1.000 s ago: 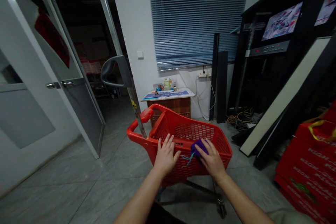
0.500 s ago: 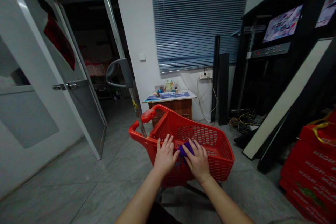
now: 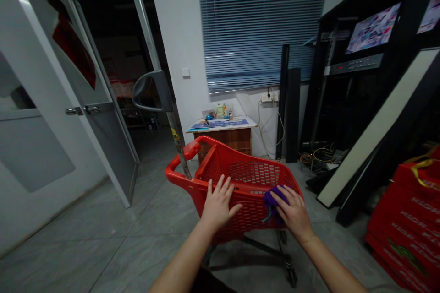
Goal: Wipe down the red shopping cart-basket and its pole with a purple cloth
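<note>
A red plastic shopping cart [image 3: 247,210] stands in front of me, its handle on the left. My left hand [image 3: 220,203] is at the near side of the cart, fingers spread, with nothing in it. On the near rim, farther right, my right hand [image 3: 292,208] has its fingers curled over a purple cloth [image 3: 271,199] with a light blue edge hanging down. The palm side of my right hand is hidden. A metal pole with a grey handle [image 3: 161,91] rises beside the cart's handle.
Beyond the cart is a small wooden cabinet [image 3: 223,137] with items on top. An open door [image 3: 113,146] stands at the left. Long panels [image 3: 374,132] lean at the right near stacked red boxes [image 3: 405,224]. Cables [image 3: 319,155] lie on the floor.
My right hand has moved right along the cart's near rim with the purple cloth. My left hand stays nearly in place, its thumb now farther out. More of the cart's wheels shows.
</note>
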The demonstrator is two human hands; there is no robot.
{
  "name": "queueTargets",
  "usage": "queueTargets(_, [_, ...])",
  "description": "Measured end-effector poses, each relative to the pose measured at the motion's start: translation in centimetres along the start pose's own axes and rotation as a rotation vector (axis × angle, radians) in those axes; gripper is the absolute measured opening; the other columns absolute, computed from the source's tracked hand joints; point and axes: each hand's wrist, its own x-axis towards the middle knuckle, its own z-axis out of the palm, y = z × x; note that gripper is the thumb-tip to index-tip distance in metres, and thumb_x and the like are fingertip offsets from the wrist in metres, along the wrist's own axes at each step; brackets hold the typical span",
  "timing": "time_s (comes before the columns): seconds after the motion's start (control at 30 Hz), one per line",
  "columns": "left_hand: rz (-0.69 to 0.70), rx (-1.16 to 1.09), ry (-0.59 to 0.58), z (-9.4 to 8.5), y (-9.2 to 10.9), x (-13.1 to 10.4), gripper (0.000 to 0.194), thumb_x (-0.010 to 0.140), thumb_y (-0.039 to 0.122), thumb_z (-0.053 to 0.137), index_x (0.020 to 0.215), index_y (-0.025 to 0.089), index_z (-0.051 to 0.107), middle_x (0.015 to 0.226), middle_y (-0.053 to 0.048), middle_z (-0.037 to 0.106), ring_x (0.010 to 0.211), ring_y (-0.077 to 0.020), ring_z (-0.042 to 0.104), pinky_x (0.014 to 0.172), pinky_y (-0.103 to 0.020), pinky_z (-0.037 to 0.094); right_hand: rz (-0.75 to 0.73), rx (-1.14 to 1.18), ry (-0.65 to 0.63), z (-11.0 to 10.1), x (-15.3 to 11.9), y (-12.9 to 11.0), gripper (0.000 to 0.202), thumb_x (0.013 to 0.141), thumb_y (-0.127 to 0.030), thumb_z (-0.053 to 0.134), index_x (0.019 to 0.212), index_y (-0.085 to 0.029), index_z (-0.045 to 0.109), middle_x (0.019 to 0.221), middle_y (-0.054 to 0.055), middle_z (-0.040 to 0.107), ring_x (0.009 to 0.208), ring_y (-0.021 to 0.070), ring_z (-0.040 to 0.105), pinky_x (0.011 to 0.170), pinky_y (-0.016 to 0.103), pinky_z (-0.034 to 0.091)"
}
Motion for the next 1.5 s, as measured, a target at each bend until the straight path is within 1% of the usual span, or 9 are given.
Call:
queueTargets(0.13, [0.111,-0.069,-0.044,1.1,2.4,1.4,0.075,0.090,0.072,0.039,0.148,0.024,0.038,0.157,-0.009,0.032,0.146,-0.0312,0.022,0.117,-0.061,0.012,-0.029,0.055,-0.005,0.7,2.1,-3.1,0.038,0.093,-0.025,0.052,0.129,-0.030,0.060,0.138,0.006,0.054,0.130,0.0271,0.041,0.104,0.048,0.036])
queueTargets(0.27, [0.091,-0.169,-0.071,2.2,4.1,2.8,0.081,0.092,0.071,0.036,0.152,0.017,0.029,0.154,-0.011,0.037,0.146,-0.0308,0.024,0.118,-0.060,0.012,-0.139,0.071,-0.011,1.7,3.5,-5.5,0.041,0.092,-0.028,0.054,0.132,-0.030,0.057,0.142,0.008,0.051,0.133,0.0276,0.038,0.108,0.051,0.030])
queueTargets(0.43, [0.082,-0.246,-0.079,2.3,3.7,3.0,0.071,0.094,0.066,0.039,0.148,0.020,0.036,0.142,-0.008,0.054,0.144,-0.0289,0.028,0.119,-0.059,0.006,-0.122,0.057,0.003,1.7,1.8,-2.0,0.040,0.094,-0.019,0.050,0.131,-0.033,0.058,0.142,0.006,0.051,0.135,0.0253,0.038,0.107,0.048,0.034])
queueTargets(0.63, [0.099,-0.227,-0.101,2.0,2.9,2.7,0.069,0.093,0.067,0.041,0.145,0.021,0.042,0.145,-0.008,0.051,0.146,-0.0302,0.024,0.118,-0.061,0.003,0.015,0.087,0.040,1.6,-1.0,3.1,0.043,0.093,-0.017,0.047,0.134,-0.029,0.056,0.146,0.009,0.045,0.135,0.0296,0.038,0.103,0.051,0.040])
queueTargets(0.77, [0.086,-0.217,-0.124,1.9,3.9,3.6,0.070,0.092,0.070,0.038,0.141,0.020,0.047,0.146,-0.009,0.050,0.146,-0.0315,0.024,0.116,-0.065,0.002,0.060,0.129,0.047,2.0,-0.9,2.2,0.044,0.092,-0.017,0.048,0.134,-0.029,0.055,0.142,0.008,0.049,0.132,0.0298,0.041,0.102,0.053,0.041])
queueTargets(0.93, [0.088,-0.276,-0.127,2.9,7.2,5.3,0.067,0.092,0.070,0.039,0.134,0.020,0.053,0.151,-0.012,0.042,0.146,-0.0303,0.023,0.117,-0.064,0.006,0.035,0.131,0.017,2.2,-0.9,-0.1,0.049,0.091,-0.017,0.050,0.137,-0.034,0.052,0.144,0.006,0.048,0.134,0.0299,0.039,0.105,0.056,0.038])
queueTargets(1.17, [0.104,-0.369,-0.087,3.6,8.0,5.2,0.062,0.091,0.065,0.047,0.134,0.021,0.052,0.149,-0.009,0.045,0.147,-0.0293,0.020,0.118,-0.060,0.007,0.169,0.113,0.039,3.2,-0.6,-0.6,0.069,0.082,-0.038,0.069,0.145,-0.034,0.041,0.162,0.009,0.009,0.145,0.0448,0.014,0.105,0.072,0.028])
queueTargets(1.37, [0.109,-0.403,-0.078,3.4,7.7,5.1,0.061,0.090,0.064,0.051,0.133,0.021,0.054,0.146,-0.009,0.050,0.146,-0.0310,0.022,0.117,-0.061,0.008,0.105,0.200,0.004,3.5,-0.4,1.6,0.073,0.079,-0.009,0.063,0.144,-0.034,0.042,0.159,0.006,0.018,0.146,0.0355,0.018,0.110,0.058,0.037])
queueTargets(1.5, [0.124,-0.432,-0.063,3.5,7.7,4.6,0.061,0.090,0.064,0.051,0.131,0.019,0.057,0.142,-0.010,0.054,0.146,-0.0315,0.024,0.118,-0.061,0.005,0.008,0.257,-0.043,3.1,-1.7,4.0,0.073,0.079,-0.003,0.055,0.143,-0.035,0.043,0.156,0.006,0.025,0.144,0.0314,0.025,0.110,0.056,0.038])
